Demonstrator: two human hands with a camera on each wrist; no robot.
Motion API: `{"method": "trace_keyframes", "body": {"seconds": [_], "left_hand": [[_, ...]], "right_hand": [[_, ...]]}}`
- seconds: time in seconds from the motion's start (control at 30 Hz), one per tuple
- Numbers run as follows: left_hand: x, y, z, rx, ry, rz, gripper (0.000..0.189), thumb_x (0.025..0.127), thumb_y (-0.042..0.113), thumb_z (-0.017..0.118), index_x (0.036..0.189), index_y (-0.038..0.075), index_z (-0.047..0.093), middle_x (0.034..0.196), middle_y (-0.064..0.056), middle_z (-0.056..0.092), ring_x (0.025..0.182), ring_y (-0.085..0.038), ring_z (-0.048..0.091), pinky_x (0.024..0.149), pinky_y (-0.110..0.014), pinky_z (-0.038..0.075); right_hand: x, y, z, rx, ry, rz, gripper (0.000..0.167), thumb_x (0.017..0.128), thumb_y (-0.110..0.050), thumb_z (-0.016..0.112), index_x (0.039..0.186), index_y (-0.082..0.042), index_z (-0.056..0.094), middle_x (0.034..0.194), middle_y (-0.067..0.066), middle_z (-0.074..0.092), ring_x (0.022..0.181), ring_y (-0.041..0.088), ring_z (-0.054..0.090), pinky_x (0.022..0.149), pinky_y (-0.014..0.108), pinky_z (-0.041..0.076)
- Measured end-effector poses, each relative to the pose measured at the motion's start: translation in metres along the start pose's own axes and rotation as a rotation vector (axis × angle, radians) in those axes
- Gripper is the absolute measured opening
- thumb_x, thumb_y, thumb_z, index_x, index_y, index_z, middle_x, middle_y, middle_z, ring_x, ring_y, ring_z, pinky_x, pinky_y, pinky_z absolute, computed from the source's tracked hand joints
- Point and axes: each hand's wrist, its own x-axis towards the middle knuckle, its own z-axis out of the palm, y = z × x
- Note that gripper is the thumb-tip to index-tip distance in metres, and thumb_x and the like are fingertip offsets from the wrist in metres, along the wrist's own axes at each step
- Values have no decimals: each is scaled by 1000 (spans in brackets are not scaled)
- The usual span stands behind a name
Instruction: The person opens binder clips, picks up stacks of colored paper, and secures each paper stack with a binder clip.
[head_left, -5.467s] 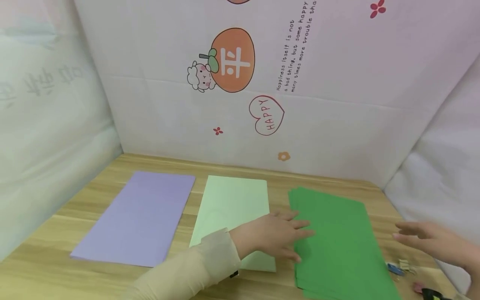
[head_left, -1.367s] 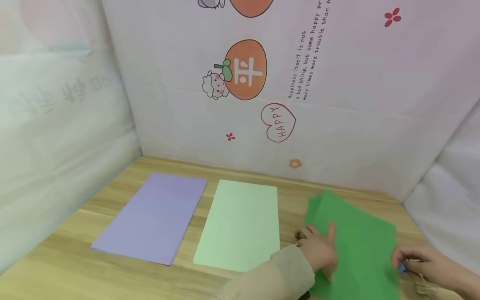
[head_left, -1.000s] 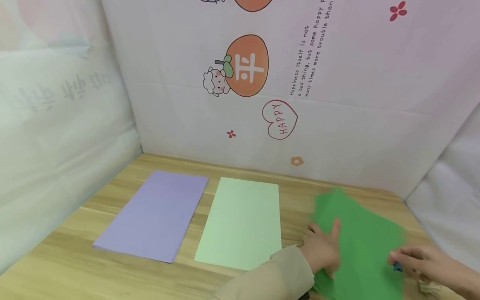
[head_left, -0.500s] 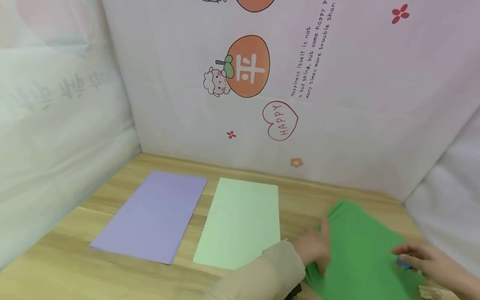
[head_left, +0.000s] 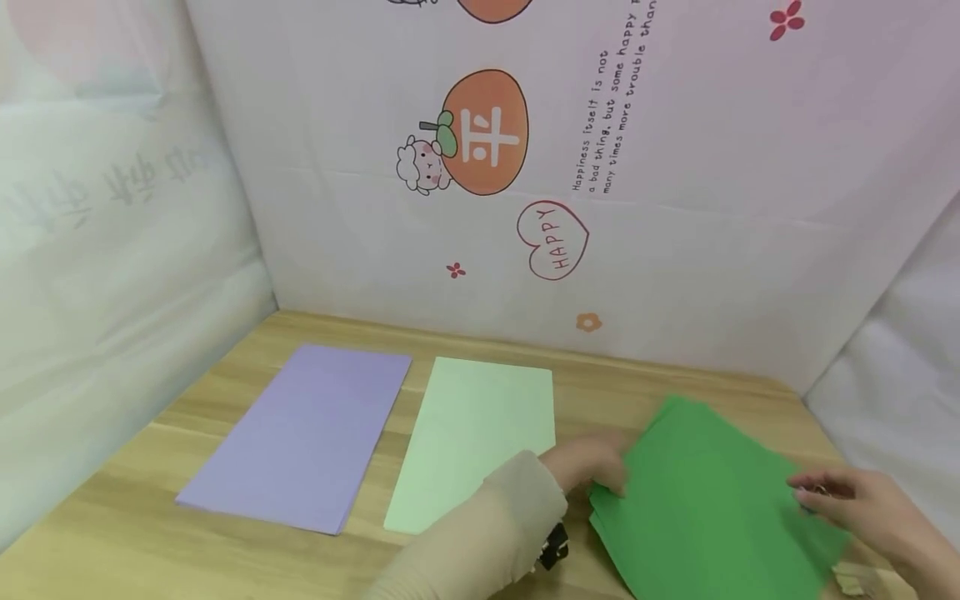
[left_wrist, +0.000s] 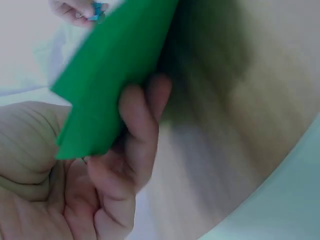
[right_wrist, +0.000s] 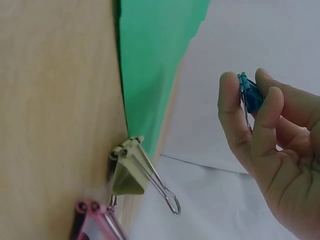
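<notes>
A stack of green paper sheets (head_left: 712,500) lies turned askew on the right of the table, its edges slightly uneven. My left hand (head_left: 588,462) grips the stack's left edge. In the left wrist view its curled fingers (left_wrist: 137,130) wrap that edge, and the sheets bend up off the wood. Beside the stack's right edge, my right hand (head_left: 862,504) pinches a blue binder clip (right_wrist: 252,98) between thumb and fingers. The clip is apart from the paper in the right wrist view.
A yellow-green binder clip (right_wrist: 130,175) and a pink binder clip (right_wrist: 95,217) lie on the table near the green stack's corner. Pale green paper (head_left: 480,433) sits in the middle, purple paper (head_left: 300,433) on the left. A printed white cloth (head_left: 675,275) stands behind.
The right hand, empty at first, has picked up the blue binder clip from the table. The left hand went from spread over the green sheets to gripping their left edge; the stack has turned.
</notes>
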Motion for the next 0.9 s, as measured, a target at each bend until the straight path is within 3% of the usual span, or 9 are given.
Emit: {"method": "trace_keyframes", "body": {"seconds": [0.07,0.17,0.3,0.37,0.47,0.57,0.7,0.8,0.9], "left_hand": [[-3,-6,-6,-44,-27,41,11,89,4,70,84,9,62,72,2,55,57,-11,46,52,-22,42],[-6,-15,-17,-77,-58,100,32,91,5,69,65,9,52,55,2,40,44,-10,33,41,-23,30],[-16,-28,-32,-20,1,185,14,92,11,71,78,10,67,64,4,50,53,-8,40,49,-21,36],[-25,-35,-38,18,59,222,3,91,14,72,91,11,72,75,5,59,62,-6,46,56,-19,41],[-39,-43,-47,17,133,277,12,90,14,73,102,11,75,89,3,69,71,-5,53,65,-19,46],[-52,-52,-55,-38,169,310,13,90,11,72,103,8,76,96,-2,73,73,-6,58,67,-20,49],[-60,-66,-61,-127,184,328,17,91,9,70,108,9,75,102,-3,74,77,-4,63,70,-19,50],[-63,-75,-64,-208,198,330,5,93,8,69,88,7,70,79,1,65,67,-5,55,65,-19,45],[-65,-85,-65,-280,227,328,29,93,6,67,69,9,51,67,5,48,61,-8,47,61,-21,41]], "right_hand": [[0,-2,1,19,2,10,45,102,-26,57,125,13,58,95,2,76,78,-12,57,67,16,47],[0,-6,2,36,13,-18,44,103,-23,55,126,14,57,90,-1,76,78,-8,62,68,15,47],[2,-8,3,74,13,-40,48,106,-23,49,133,17,48,103,7,74,80,-4,65,71,26,55],[3,-7,4,98,27,-54,50,106,-21,47,137,18,41,106,0,72,81,-4,65,70,27,57],[1,-4,5,155,67,-97,50,106,-15,47,137,21,36,103,-17,69,83,-7,65,70,18,54],[0,-5,7,250,93,-125,50,105,-9,48,135,27,30,95,-28,68,85,-10,65,69,11,53],[0,-16,7,321,84,-44,50,107,-8,41,135,30,25,95,-18,72,83,-14,61,74,13,55],[0,-24,7,319,108,16,49,109,-13,35,134,29,28,93,-15,70,81,-14,61,74,14,56],[-1,-31,8,324,177,25,51,109,-19,34,134,26,30,89,-21,63,76,-10,60,69,17,55]]}}
